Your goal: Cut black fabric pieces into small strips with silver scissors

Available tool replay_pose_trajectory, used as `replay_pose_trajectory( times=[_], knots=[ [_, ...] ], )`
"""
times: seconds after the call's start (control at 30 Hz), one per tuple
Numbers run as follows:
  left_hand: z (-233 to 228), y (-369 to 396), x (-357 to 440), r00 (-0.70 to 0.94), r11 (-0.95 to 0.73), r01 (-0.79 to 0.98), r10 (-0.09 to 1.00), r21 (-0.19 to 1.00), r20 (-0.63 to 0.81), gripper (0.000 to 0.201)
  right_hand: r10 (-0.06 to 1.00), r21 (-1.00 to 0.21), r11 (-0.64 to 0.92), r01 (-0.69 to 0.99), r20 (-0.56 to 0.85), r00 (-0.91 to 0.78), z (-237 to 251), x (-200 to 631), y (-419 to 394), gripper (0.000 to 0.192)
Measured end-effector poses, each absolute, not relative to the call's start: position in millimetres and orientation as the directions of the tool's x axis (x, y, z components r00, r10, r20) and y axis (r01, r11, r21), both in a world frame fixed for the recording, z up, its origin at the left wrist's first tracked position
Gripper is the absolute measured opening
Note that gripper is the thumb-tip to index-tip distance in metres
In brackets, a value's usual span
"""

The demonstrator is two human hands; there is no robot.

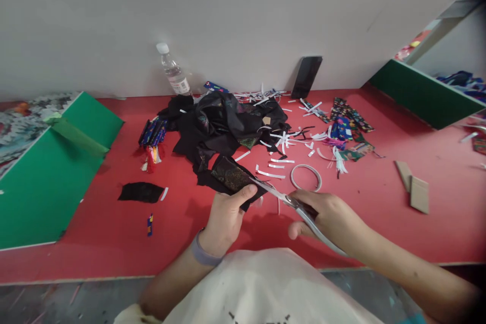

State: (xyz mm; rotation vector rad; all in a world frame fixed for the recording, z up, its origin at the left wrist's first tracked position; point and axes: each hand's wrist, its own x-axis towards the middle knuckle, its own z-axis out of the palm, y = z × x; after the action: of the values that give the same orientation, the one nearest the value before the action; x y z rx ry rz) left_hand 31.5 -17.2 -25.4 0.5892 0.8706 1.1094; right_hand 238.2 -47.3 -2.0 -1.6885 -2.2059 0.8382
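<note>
Near the front middle of the red table, my left hand point(228, 215) is closed on a piece of black fabric point(232, 174) with a faint gold pattern, thumb on top. My right hand point(330, 215) grips a pair of scissors point(286, 199) with pale handles. The blades point left and lie at the right edge of the fabric; how far apart they are is hard to make out. Just beyond my hands spreads a heap of black cloth point(228, 121). White paper strips point(283, 139) and a roll of narrow tape point(306, 177) lie beside the scissors.
Green panels point(41, 187) stand at the left, another green board point(421, 91) at the right. A water bottle point(173, 71) and a phone point(307, 77) lean near the back wall. Tasselled patterned pieces point(153, 131), a black fabric strip point(141, 192) and cardboard pieces point(419, 195) lie around.
</note>
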Motion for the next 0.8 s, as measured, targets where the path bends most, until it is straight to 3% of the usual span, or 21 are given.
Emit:
replay_pose_trajectory(
  times=[0.4, 0.63, 0.8],
  knots=[
    [-26.5, -17.3, 31.6, 0.162, 0.414, -0.538, 0.906, 0.734, -0.392, 0.016, 0.938, -0.562, 0.188, 0.806, -0.142, -0.318, -4.3, 237.7, -49.3, 0.052],
    [-32.4, -18.1, 31.7, 0.146, 0.387, -0.547, 0.917, 0.742, -0.37, 0.016, 0.923, -0.477, 0.345, 0.809, 0.013, -0.386, -8.0, 239.7, -47.4, 0.045],
    [-33.5, -19.6, 32.6, 0.154, 0.394, -0.555, 0.914, 0.733, -0.375, 0.014, 0.923, -0.452, 0.35, 0.821, 0.016, -0.385, -6.9, 238.1, -46.3, 0.045]
  ],
)
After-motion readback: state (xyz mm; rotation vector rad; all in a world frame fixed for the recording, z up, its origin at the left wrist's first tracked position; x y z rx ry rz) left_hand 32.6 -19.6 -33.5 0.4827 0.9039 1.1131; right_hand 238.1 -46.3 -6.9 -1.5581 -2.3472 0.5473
